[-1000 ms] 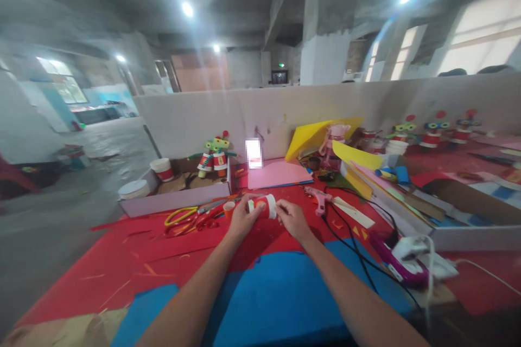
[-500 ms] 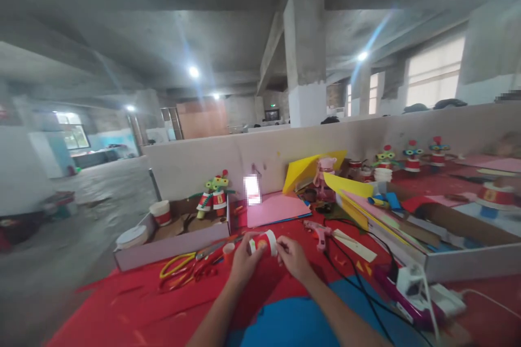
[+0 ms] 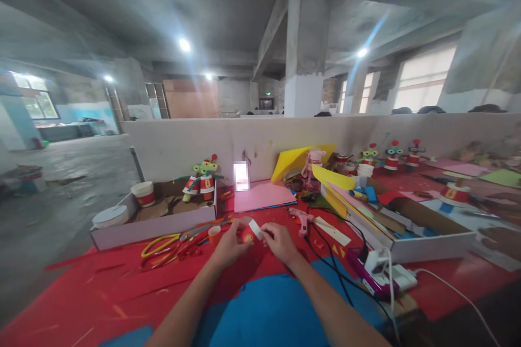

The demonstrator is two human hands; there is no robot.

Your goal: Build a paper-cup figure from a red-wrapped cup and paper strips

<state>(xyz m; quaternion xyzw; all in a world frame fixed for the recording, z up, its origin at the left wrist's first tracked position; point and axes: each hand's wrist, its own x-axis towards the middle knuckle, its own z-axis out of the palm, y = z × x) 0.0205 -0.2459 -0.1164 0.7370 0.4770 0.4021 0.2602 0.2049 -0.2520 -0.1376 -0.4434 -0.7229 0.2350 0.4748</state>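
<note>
Over the red table covering (image 3: 175,282), a small red-and-white paper cup (image 3: 254,229) lies on its side between my hands. My left hand (image 3: 231,245) wraps its fingers around the cup's body. At the white rim, my right hand (image 3: 279,241) has thumb and fingers pinched together on the cup's edge. Just left of my left hand stands a short orange paper tube (image 3: 214,235). Scissors with yellow handles (image 3: 159,245) lie farther left, beside red-handled ones. A pink glue gun (image 3: 303,221) rests right of my right hand.
At the left, a shallow box (image 3: 154,222) holds a cup and cup-bodied robot figures (image 3: 207,181). Pink paper (image 3: 264,196) lies behind my hands. To the right are a scrap-filled box (image 3: 435,244), a purple power strip (image 3: 376,282) with cords, and another person's hand (image 3: 502,241).
The view has turned, so the table scene sits farther left. The cup has tilted in my hands, its white rim now slanting; both hands keep hold of it.
</note>
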